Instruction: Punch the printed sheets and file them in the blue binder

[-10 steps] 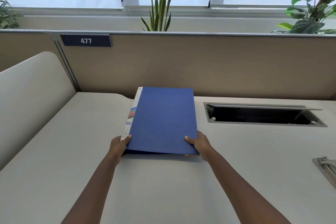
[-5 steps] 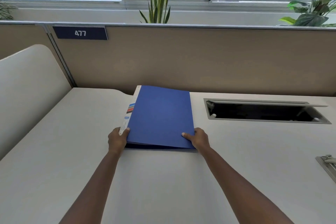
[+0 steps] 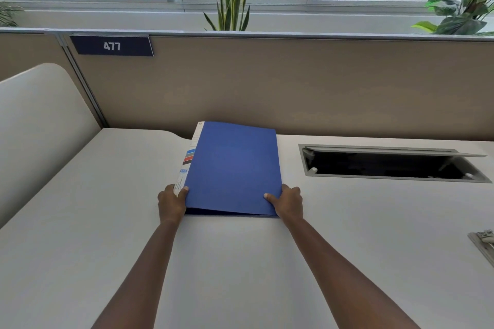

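The blue binder [image 3: 234, 165] lies closed on the pale desk [image 3: 107, 222], spine with a white label to the left, its far end near the partition. My left hand [image 3: 171, 201] grips the near left corner at the spine, thumb on the cover. My right hand [image 3: 288, 201] holds the near right corner, thumb on top and fingers curled at the edge. The front cover bows up a little along the near edge. No printed sheets or punch are in view.
A tan partition [image 3: 294, 88] with a "477" plate [image 3: 112, 46] backs the desk. An open cable hatch [image 3: 387, 163] is sunk in the desk to the right. A metal clip part [image 3: 483, 240] shows at the right edge. A curved white divider [image 3: 40, 120] stands left.
The binder, held at both near corners, has settled flatter on the desk, a little farther from me. My grip is unchanged.
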Demonstrator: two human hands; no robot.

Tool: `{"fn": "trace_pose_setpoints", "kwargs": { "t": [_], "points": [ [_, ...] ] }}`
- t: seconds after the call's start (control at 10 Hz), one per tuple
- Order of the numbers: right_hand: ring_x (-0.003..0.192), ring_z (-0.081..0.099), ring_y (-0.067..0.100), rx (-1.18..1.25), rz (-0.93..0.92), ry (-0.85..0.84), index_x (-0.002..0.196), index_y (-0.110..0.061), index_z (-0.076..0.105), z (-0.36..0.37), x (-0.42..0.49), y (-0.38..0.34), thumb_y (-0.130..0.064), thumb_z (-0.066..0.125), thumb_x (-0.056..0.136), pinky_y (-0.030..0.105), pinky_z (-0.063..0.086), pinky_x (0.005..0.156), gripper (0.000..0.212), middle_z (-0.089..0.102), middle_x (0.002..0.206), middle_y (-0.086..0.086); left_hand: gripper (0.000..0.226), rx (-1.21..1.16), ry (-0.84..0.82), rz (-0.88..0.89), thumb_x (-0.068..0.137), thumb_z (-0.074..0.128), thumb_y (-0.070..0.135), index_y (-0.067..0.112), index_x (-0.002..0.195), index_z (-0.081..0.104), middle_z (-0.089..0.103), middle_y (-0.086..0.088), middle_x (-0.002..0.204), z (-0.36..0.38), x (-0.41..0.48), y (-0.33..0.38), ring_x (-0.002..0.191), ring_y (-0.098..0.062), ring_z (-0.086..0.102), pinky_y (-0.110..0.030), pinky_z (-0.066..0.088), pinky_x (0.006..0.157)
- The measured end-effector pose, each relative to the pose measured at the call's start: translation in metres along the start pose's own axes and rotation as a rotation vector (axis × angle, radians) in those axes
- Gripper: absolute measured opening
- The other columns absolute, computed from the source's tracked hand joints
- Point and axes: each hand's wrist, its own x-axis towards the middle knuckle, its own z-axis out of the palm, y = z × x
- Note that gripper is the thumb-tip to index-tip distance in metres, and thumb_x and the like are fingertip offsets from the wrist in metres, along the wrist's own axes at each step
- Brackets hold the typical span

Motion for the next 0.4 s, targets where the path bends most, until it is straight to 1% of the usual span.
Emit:
{"fn": "trace_pose_setpoints", "kwargs": {
  "t": [0.2, 0.3, 0.4],
  "points": [
    [0.117, 0.045, 0.034, -0.076, -0.038, 0.002, 0.125, -0.003, 0.045, 0.0, 0.001, 0.001, -0.043, 0.053, 0.089, 0.038, 0.045, 0.091, 0.055, 0.041, 0.127, 0.018, 0.047, 0.005, 0.006, 0.0, 0.094, 0.046, 0.026, -0.007, 0.128, 0.045, 0.05, -0.031, 0.125, 0.003, 0.002, -0.003, 0.113, -0.044, 0.048, -0.047, 0.043, 0.091],
    [0.117, 0.044, 0.035, -0.096, -0.054, -0.019, 0.128, -0.006, 0.044, -0.003, -0.003, 0.005, -0.044, 0.05, 0.09, 0.038, 0.044, 0.092, 0.055, 0.039, 0.128, 0.017, 0.051, -0.05, 0.031, -0.032, 0.094, 0.046, 0.026, -0.005, 0.134, 0.038, 0.045, -0.03, 0.133, 0.0, -0.005, 0.004, 0.118, -0.044, 0.046, -0.047, 0.04, 0.096],
    [0.113, 0.048, 0.037, -0.066, -0.074, -0.003, 0.12, 0.0, 0.047, -0.006, -0.005, 0.017, -0.043, 0.048, 0.091, 0.037, 0.043, 0.092, 0.052, 0.042, 0.125, 0.019, 0.059, -0.165, 0.132, -0.138, 0.096, 0.043, 0.026, -0.001, 0.142, 0.02, 0.033, -0.028, 0.143, 0.001, -0.021, 0.015, 0.126, -0.044, 0.04, -0.048, 0.036, 0.1]
  ]
}}
